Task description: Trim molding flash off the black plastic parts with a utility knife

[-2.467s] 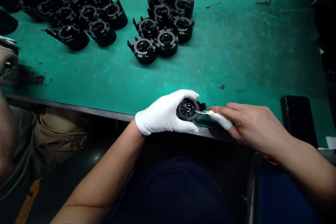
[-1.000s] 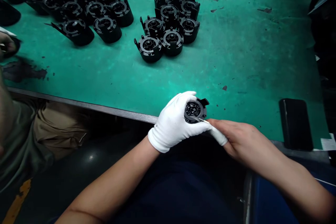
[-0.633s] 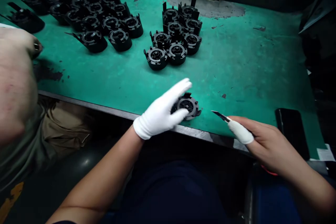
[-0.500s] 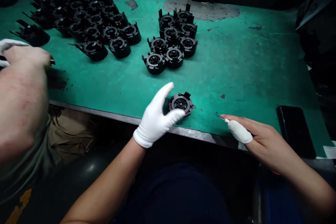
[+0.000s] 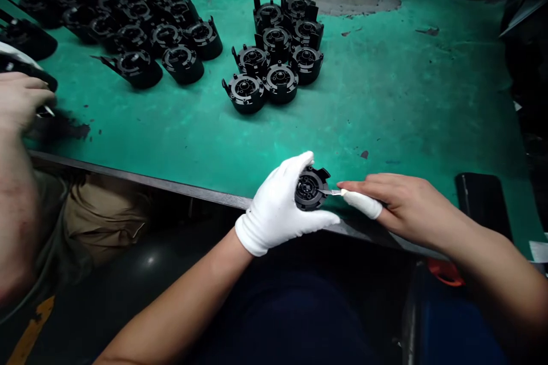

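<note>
My left hand (image 5: 280, 208), in a white glove, is wrapped round a round black plastic part (image 5: 311, 188) at the near edge of the green table (image 5: 385, 97). My right hand (image 5: 398, 205), bare with a white wrap on one finger, pinches a small thin blade (image 5: 329, 192). The blade's tip touches the face of the part. Most of the blade's handle is hidden inside my fingers.
A cluster of several black parts (image 5: 276, 48) stands at mid-table, a larger batch (image 5: 128, 17) at the far left. A black phone-like slab (image 5: 483, 202) lies at the right edge. Another person's hand (image 5: 21, 100) works at the left.
My left hand set the part on the table and opened, then picked it up again. My right hand drew the blade away and has brought it back onto the part.
</note>
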The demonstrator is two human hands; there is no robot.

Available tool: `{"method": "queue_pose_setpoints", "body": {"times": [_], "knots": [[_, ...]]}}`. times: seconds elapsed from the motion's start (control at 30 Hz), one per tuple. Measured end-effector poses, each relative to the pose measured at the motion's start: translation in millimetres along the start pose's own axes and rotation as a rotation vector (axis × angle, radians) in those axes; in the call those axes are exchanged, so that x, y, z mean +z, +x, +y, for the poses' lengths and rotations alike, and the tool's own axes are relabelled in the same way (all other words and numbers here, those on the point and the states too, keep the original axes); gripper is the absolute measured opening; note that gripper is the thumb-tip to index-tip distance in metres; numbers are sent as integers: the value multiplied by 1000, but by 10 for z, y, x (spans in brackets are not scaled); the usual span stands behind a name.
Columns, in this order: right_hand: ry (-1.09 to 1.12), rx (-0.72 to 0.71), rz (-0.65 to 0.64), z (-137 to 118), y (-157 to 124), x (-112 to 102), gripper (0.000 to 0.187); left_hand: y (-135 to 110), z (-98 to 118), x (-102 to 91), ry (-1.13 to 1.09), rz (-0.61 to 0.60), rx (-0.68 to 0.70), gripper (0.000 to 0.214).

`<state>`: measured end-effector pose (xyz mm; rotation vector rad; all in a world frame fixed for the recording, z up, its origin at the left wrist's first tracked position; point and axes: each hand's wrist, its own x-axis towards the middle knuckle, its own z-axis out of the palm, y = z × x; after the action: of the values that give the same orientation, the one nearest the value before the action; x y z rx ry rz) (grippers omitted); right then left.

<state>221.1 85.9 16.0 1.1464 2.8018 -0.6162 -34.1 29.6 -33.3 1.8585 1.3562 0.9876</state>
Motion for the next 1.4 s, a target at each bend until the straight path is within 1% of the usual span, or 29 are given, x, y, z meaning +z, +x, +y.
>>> {"method": "queue_pose_setpoints", "body": {"times": [0.07,0.2,0.4,0.6,0.67,0.77,0.83,1.0,1.17,1.4], "knots": [[-45,-26,-13,52,62,-18,37,19,10,22,3,19,-36,98],[-131,3,45,86,153,-21,36,39,28,56,15,52,-43,91],[-82,-11,27,36,110,17,38,29,37,59,29,66,-56,91],[-191,123,89,-120,118,69,38,18,30,110,80,100,-23,88],[-176,140,123,-167,106,97,37,13,31,136,104,122,-28,88],[-88,127,167,-212,66,154,36,5,30,164,120,141,-27,88],[-58,124,170,-234,45,188,35,1,29,172,114,148,-17,87],[-86,166,178,-285,20,236,34,3,33,172,109,158,-19,85],[18,138,225,-281,7,275,34,10,38,181,103,164,-22,85],[-51,146,174,-252,31,220,34,9,17,179,111,170,-11,84]]}}
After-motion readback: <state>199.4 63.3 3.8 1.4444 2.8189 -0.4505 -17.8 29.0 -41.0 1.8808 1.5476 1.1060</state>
